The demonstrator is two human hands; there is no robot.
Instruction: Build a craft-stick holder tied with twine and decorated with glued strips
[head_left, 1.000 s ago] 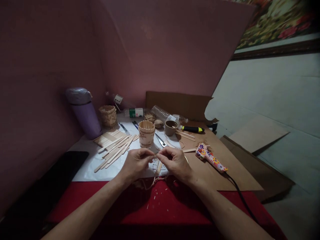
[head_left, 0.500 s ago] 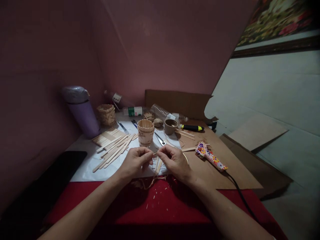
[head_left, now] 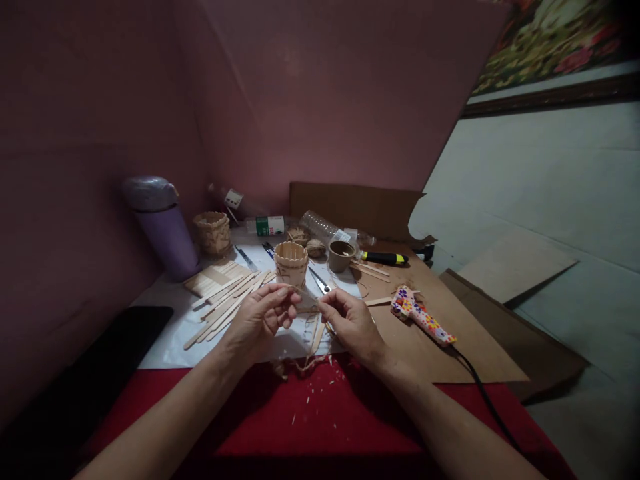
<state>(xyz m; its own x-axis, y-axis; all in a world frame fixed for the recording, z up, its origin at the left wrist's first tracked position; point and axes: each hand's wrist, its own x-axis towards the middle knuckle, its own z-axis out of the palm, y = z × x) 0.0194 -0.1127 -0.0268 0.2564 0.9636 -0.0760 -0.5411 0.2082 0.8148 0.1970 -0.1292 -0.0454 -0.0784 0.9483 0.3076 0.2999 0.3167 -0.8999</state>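
My left hand (head_left: pixel 264 313) pinches a thin, pale strand of twine (head_left: pixel 307 294) between thumb and forefinger, its other fingers loosely curled. The strand runs across to my right hand (head_left: pixel 351 325), whose thumb and forefinger are closed on its other end. Just beyond my hands stands a small wooden-stick cup (head_left: pixel 291 265) with a scalloped rim. Scissors (head_left: pixel 320 281) lie beside it, their handles partly hidden by my right hand. Beneath my hands are a loose wooden stick (head_left: pixel 317 337) and tangled fibres (head_left: pixel 300 365) at the paper's front edge.
Wooden sticks (head_left: pixel 227 308) lie spread at left, near a purple tumbler (head_left: pixel 167 237) and another stick cup (head_left: pixel 213 233). A flowered glue gun (head_left: pixel 420 313) with a cord rests on cardboard (head_left: pixel 465 353) at right. A brown pot (head_left: pixel 342 257), twine balls (head_left: pixel 315 248) and plastic bottles (head_left: pixel 323 227) stand behind.
My hands have drawn apart, my left hand shifting left and slightly up. The strand now shows stretched between them; before, their fingertips nearly met.
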